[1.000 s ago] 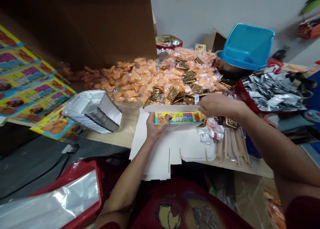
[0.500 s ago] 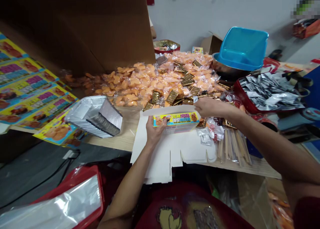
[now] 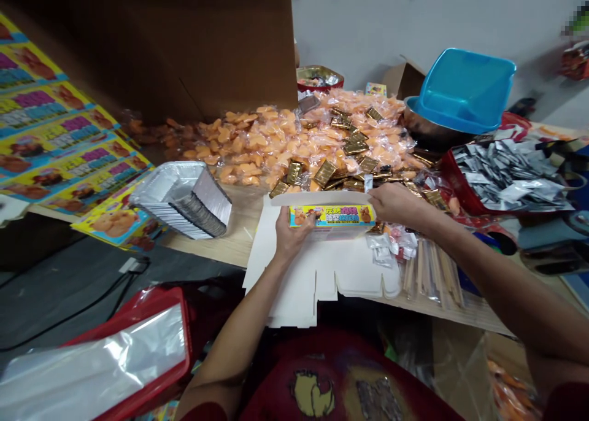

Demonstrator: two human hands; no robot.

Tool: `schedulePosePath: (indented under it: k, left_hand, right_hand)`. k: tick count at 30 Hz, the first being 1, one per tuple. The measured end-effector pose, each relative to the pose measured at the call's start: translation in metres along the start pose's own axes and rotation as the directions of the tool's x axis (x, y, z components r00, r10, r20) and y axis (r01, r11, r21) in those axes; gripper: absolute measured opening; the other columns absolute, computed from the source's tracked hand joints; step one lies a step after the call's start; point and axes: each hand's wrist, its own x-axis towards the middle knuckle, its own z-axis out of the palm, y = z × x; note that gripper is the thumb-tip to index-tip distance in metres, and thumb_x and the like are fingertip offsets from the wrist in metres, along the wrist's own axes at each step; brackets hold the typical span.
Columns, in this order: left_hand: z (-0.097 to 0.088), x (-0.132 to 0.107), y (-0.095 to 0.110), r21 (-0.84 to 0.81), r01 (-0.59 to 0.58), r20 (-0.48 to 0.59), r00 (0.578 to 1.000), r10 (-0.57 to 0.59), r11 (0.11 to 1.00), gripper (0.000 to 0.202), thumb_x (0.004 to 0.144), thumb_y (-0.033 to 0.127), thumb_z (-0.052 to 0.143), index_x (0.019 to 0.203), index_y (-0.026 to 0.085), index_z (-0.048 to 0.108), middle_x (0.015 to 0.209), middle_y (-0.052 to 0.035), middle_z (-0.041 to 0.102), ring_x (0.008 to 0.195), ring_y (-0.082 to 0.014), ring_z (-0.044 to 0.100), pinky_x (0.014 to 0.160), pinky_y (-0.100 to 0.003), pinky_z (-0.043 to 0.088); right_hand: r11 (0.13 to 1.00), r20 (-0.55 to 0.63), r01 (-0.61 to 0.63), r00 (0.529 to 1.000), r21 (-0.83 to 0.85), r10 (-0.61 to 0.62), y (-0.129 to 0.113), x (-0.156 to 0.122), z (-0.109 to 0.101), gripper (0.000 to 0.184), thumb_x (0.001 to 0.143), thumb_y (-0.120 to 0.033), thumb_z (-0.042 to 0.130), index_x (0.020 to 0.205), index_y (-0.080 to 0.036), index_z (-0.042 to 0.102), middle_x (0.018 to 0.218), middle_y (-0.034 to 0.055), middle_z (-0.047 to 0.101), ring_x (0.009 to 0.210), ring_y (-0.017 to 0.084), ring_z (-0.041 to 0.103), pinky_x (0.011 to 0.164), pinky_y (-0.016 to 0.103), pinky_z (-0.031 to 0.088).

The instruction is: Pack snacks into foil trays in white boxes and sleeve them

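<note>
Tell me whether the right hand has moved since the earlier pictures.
No, not clearly: the right hand sits about as far from the stack of foil trays as in the earliest picture.

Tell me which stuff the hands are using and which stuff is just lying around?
Being used: the left hand and right hand, both on a white die-cut carton with a yellow printed panel.

Lying around: wrapped orange pieces, gold packets, stacked foil trays, wooden sticks, a blue tub, silver sachets.
</note>
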Motion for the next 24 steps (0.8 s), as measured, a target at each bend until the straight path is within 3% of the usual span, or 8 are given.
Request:
schedulePosePath:
  k: [5,11,14,18,21,24]
  left_hand:
    - [0.001,0.002,0.001,-0.019,0.003,0.016,1.0,-0.002,1.0,0.043,0.078,0.042,0.087,0.105,0.017,0.064,0.099,-0.0055,0.077,0.086,-0.0194,0.076,0.08,-0.028,0.063]
    - [0.005,0.002,0.005,-0.062,0.016,0.016,1.0,-0.015,0.998,0.048,0.078,0.044,0.087,0.109,0.018,0.062,0.1,-0.006,0.077,0.09,-0.0218,0.078,0.083,-0.032,0.064]
    - [0.005,0.001,0.007,-0.034,0.007,0.007,1.0,-0.006,0.999,0.047,0.077,0.044,0.088,0.107,0.018,0.062,0.097,-0.0052,0.077,0.086,-0.0205,0.077,0.079,-0.031,0.064]
    - [0.002,0.003,0.004,-0.009,-0.016,0.01,1.0,0.016,1.0,0.044,0.078,0.043,0.086,0.107,0.018,0.064,0.098,-0.0048,0.076,0.085,-0.0186,0.075,0.08,-0.029,0.062]
    - [0.001,0.004,0.0,0.012,-0.023,-0.017,1.0,0.023,1.0,0.043,0.078,0.044,0.087,0.103,0.017,0.064,0.098,-0.0044,0.075,0.085,-0.0179,0.074,0.079,-0.027,0.061]
    - [0.001,0.004,-0.004,-0.048,-0.001,0.019,1.0,0.002,0.999,0.053,0.078,0.045,0.088,0.116,0.017,0.064,0.105,-0.0067,0.075,0.09,-0.0197,0.074,0.083,-0.031,0.062]
  right_hand:
    - [0.997,0.024,0.071,0.997,0.009,-0.071,0.008,0.005,-0.003,0.034,0.098,-0.017,0.044,0.092,-0.011,0.077,0.086,0.0135,0.076,0.067,0.017,0.06,0.061,0.027,0.038]
    - [0.992,-0.045,0.122,0.992,0.01,-0.122,0.012,-0.001,0.021,0.021,0.092,-0.019,0.058,0.102,-0.019,0.077,0.09,0.0099,0.079,0.077,0.021,0.069,0.068,0.027,0.041]
    - [0.987,-0.076,0.158,0.985,0.042,-0.154,0.016,-0.001,0.027,0.025,0.097,-0.019,0.051,0.105,-0.019,0.075,0.095,0.0098,0.079,0.082,0.022,0.071,0.07,0.028,0.043]
    - [0.982,-0.033,0.185,0.982,0.039,-0.183,0.02,0.001,0.032,0.03,0.101,-0.019,0.044,0.106,-0.017,0.073,0.097,0.0114,0.08,0.082,0.023,0.073,0.073,0.029,0.048]
    - [0.971,-0.105,0.237,0.967,0.02,-0.234,0.024,-0.006,0.055,0.038,0.099,-0.017,0.046,0.13,-0.014,0.066,0.124,0.0192,0.075,0.094,0.028,0.076,0.082,0.037,0.056]
    - [0.909,-0.297,0.388,0.895,0.154,-0.332,0.033,-0.015,0.087,0.058,0.102,-0.026,0.046,0.157,-0.009,0.042,0.156,0.0277,0.053,0.134,0.035,0.063,0.107,0.049,0.055]
